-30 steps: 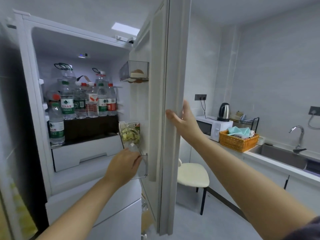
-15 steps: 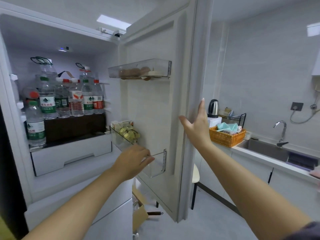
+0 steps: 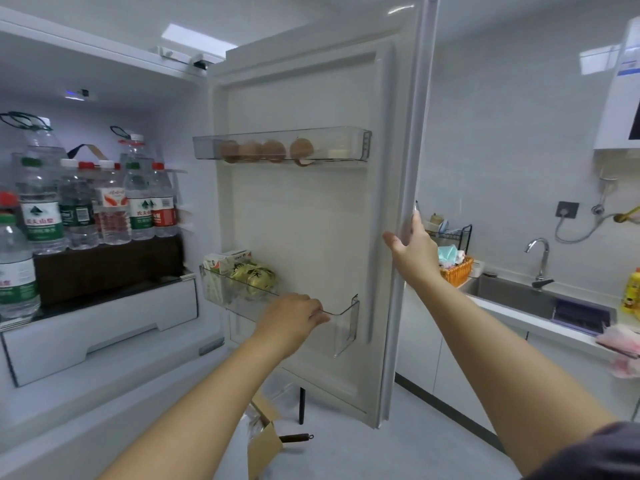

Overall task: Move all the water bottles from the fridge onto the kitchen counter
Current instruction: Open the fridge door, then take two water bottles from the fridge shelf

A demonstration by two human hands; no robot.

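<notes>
I am looking into an open fridge (image 3: 104,327) with both of the person's arms reaching forward. The water bottles (image 3: 104,202) stand upright in a tight cluster on a shelf in the left part of the compartment, with green, red and white caps. Two larger jugs with carry handles stand behind them, and one more bottle (image 3: 15,271) stands lower at the far left edge. Neither hand touches any bottle; the cluster sits well to the left of both. The left hand (image 3: 291,320) is at the fridge door (image 3: 304,220), its fingers curled over the front rim of the clear lower door bin (image 3: 343,327), which holds a carton and bagged food at its far end. Above it, the upper door bin (image 3: 332,143) carries a row of brown eggs (image 3: 263,150). The right hand (image 3: 412,251) lies flat against the door's outer edge, fingers straight and pointing up, thumb spread onto the inner face, holding nothing. Past the door, to the right, the kitchen counter (image 3: 519,315) runs along the wall with a steel sink (image 3: 512,296) and a wicker basket (image 3: 457,271).
</notes>
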